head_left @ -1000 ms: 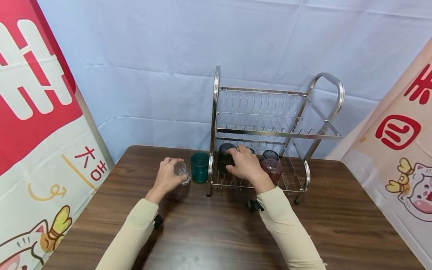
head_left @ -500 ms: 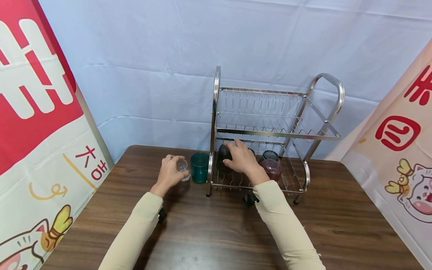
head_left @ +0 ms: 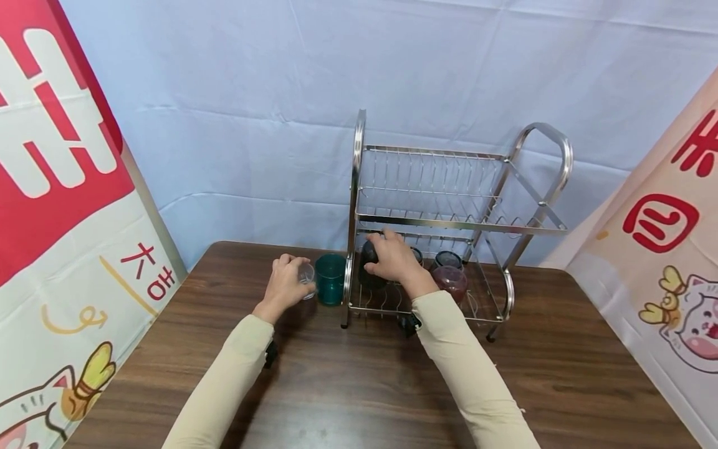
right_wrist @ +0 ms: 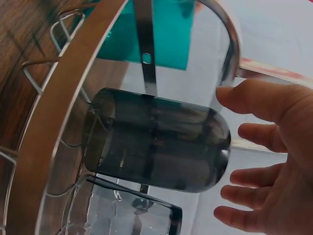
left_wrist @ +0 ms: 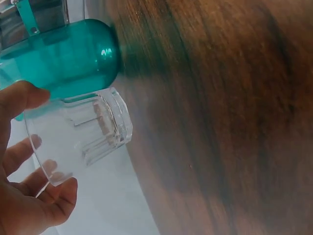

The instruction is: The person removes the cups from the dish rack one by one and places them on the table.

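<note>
In the left wrist view my left hand (left_wrist: 34, 196) holds a clear plastic cup (left_wrist: 88, 127) by its rim, thumb on one side and fingertips on the other. The cup's thick base points toward the wooden table. Right beside it stands a teal cup (head_left: 330, 280), just left of the rack. My right hand (head_left: 395, 259) is at the lower tier of the metal dish rack (head_left: 426, 221). Its fingers are spread around the rounded bottom of an upside-down smoky grey cup (right_wrist: 156, 139), with a visible gap in the right wrist view.
A purple cup (head_left: 451, 280) and another dark cup (head_left: 449, 257) sit on the lower tier to the right. A glass with a dark edge (right_wrist: 122, 210) is beside the grey cup. The rack's left post (head_left: 354, 187) rises between my hands.
My left hand has shifted slightly right with the clear cup, which now sits nearer the teal cup. My right hand has drifted left around the grey cup's bottom.
</note>
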Demonstrator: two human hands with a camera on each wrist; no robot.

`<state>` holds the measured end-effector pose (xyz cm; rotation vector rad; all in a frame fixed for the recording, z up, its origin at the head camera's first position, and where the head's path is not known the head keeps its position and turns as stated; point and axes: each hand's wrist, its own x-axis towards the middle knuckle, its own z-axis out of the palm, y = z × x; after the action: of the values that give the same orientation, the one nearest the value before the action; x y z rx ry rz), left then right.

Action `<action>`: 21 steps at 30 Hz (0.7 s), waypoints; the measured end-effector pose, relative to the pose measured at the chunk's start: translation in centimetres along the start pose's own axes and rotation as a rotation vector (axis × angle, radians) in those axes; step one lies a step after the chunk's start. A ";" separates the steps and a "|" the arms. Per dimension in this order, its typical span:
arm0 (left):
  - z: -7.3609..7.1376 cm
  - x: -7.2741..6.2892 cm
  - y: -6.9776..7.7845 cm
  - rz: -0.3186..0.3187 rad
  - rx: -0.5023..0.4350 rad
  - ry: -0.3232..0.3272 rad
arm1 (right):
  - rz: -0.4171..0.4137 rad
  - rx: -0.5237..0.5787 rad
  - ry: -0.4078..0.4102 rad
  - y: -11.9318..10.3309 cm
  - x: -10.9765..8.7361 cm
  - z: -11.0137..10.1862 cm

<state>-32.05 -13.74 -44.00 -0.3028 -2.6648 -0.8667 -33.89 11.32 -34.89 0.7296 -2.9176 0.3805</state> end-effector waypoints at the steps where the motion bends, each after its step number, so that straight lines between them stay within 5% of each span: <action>1: 0.0 0.1 -0.1 -0.004 0.003 -0.001 | -0.005 -0.004 -0.003 -0.1 0.2 0.1; 21: 0.1 0.6 -0.4 -0.018 0.046 -0.052 | -0.052 0.060 0.007 1.1 1.4 2.1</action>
<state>-32.71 -13.93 -44.03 -0.2948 -2.7354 -0.8129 -35.72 11.11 -36.98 0.8087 -2.8854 0.4663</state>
